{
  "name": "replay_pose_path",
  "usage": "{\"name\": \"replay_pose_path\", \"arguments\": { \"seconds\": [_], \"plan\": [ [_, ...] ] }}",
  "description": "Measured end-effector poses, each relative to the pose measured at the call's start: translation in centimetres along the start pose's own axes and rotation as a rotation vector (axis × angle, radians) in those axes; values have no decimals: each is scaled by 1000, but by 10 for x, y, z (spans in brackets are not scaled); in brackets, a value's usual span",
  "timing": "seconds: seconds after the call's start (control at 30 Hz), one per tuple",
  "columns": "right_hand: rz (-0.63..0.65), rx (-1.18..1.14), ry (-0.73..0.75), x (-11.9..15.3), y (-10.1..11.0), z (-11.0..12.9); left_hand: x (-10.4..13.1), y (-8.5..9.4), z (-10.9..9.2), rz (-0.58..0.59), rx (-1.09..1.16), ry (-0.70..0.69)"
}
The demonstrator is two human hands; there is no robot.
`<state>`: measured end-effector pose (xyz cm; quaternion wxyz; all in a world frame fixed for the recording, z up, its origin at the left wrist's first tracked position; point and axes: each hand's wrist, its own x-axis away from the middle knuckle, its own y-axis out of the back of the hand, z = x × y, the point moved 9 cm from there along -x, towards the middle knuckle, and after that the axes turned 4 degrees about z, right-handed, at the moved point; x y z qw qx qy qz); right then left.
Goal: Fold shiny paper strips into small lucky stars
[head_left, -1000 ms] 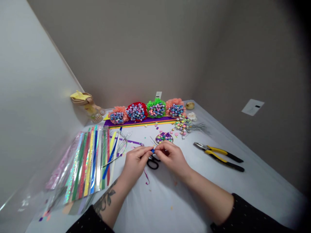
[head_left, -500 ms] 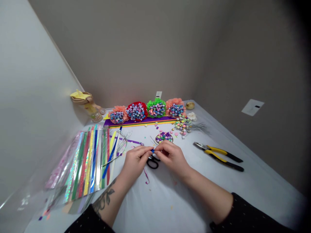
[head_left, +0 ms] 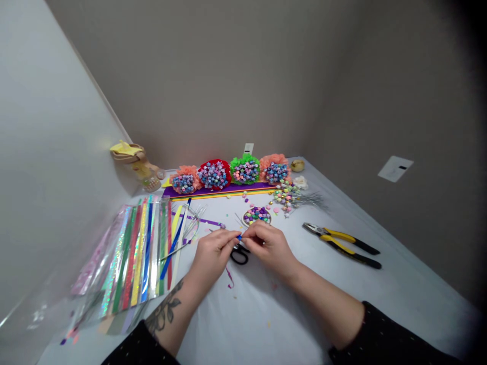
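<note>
A small blue folded paper piece (head_left: 239, 238) is pinched between the fingertips of both hands, above the middle of the table. My left hand (head_left: 216, 252) grips it from the left, and my right hand (head_left: 269, 247) from the right, thumbs and forefingers pressed together. Fingers hide most of the piece. Just below lie scissors (head_left: 239, 255), their black handles showing and the rest partly covered by my hands. Beyond my right hand sits a round dish (head_left: 257, 215) of small colourful paper stars. A curled magenta strip (head_left: 230, 278) lies on the cloth beneath my left hand.
Sleeved colourful paper strips (head_left: 133, 253) cover the left side. Yellow-and-black pliers (head_left: 342, 243) lie at the right. Several star-filled paper flowers (head_left: 214, 175) line the back, near loose wires (head_left: 310, 199) and a glass bottle (head_left: 148, 178). A purple strip (head_left: 201, 220) lies mid-table.
Both hands stay almost in place, still pinching the blue piece. Only slight finger shifts show, with a little more of the blue visible between the fingertips.
</note>
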<state>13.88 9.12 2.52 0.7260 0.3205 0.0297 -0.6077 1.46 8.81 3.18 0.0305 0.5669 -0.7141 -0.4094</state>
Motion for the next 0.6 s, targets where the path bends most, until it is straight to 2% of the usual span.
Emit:
{"name": "replay_pose_path", "arguments": {
  "seconds": [0.6],
  "plan": [
    [-47, 80, -4, 6, -3, 2, 3, -1, -4, -16, -24, -2]
  ]
}}
